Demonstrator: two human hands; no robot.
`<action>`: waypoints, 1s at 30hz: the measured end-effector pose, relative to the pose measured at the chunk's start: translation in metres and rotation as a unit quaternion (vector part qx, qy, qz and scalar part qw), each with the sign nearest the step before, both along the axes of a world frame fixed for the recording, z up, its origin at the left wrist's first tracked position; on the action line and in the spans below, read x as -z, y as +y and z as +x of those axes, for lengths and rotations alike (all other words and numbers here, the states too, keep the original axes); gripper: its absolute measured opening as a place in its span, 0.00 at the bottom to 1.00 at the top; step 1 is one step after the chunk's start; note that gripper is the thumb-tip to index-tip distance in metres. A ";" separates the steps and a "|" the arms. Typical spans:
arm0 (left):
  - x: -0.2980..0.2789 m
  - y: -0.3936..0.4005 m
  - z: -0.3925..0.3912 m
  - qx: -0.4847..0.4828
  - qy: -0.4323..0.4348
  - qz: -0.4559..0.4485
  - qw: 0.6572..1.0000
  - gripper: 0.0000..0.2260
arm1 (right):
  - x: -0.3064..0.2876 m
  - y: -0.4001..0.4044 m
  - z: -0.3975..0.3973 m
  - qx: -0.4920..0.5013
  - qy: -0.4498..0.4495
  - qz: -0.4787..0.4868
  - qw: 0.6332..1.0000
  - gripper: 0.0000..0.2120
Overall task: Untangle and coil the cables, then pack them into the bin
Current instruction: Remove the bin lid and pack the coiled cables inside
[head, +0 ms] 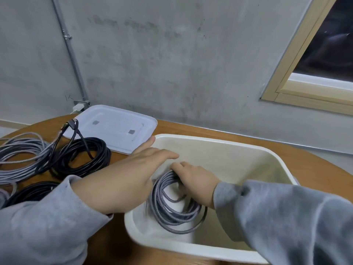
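Observation:
A cream plastic bin (219, 144) stands on the wooden table in front of me. Inside it, at the near left, a coiled grey braided cable (170, 209) leans upright. My right hand (194, 178) reaches into the bin and grips the top of that coil. My left hand (126, 176) lies over the bin's left rim with its fingers straight, beside the coil. To the left on the table lie a black coiled cable (84, 155), a looser grey cable (21, 157) and part of another black cable (32, 192).
The bin's white lid (114, 127) lies flat on the table behind the cables, near the concrete wall. A wall socket with a white plug (79, 106) sits just beyond it. The round table's edge (309, 155) curves off to the right.

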State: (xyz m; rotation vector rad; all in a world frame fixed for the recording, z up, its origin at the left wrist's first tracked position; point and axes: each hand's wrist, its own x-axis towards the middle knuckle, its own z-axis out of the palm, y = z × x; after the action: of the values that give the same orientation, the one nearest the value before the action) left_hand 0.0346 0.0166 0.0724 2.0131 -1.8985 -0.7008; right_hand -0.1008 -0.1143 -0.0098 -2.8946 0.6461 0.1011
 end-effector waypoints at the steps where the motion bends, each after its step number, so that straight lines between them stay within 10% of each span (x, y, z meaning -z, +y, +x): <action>1: 0.002 0.000 -0.001 -0.002 0.001 -0.007 1.000 0.32 | 0.001 -0.001 0.002 -0.015 0.003 -0.022 1.000 0.16; 8: 0.009 0.002 -0.003 -0.024 0.011 -0.058 0.998 0.31 | -0.012 0.003 -0.004 -0.070 -0.019 -0.219 0.973 0.33; 12: 0.010 0.003 -0.002 -0.030 0.016 -0.064 0.997 0.30 | -0.036 0.012 -0.016 -0.083 -0.079 -0.092 0.989 0.22; 16: 0.009 0.004 -0.004 -0.049 0.031 -0.069 0.996 0.31 | -0.046 0.026 -0.033 -0.123 -0.009 0.091 0.988 0.32; 23: 0.013 0.005 -0.002 -0.054 0.032 -0.079 0.995 0.32 | -0.015 0.041 -0.039 -0.212 0.208 0.091 0.951 0.31; 30: 0.018 0.004 0.001 -0.049 0.039 -0.104 0.993 0.31 | 0.001 0.033 -0.041 -0.213 0.151 0.053 0.964 0.30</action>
State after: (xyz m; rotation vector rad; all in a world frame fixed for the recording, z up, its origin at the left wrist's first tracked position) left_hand 0.0356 0.0209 0.0546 1.9058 -1.7366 -0.5254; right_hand -0.1420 -0.0813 -0.0105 -2.8842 0.0388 0.6209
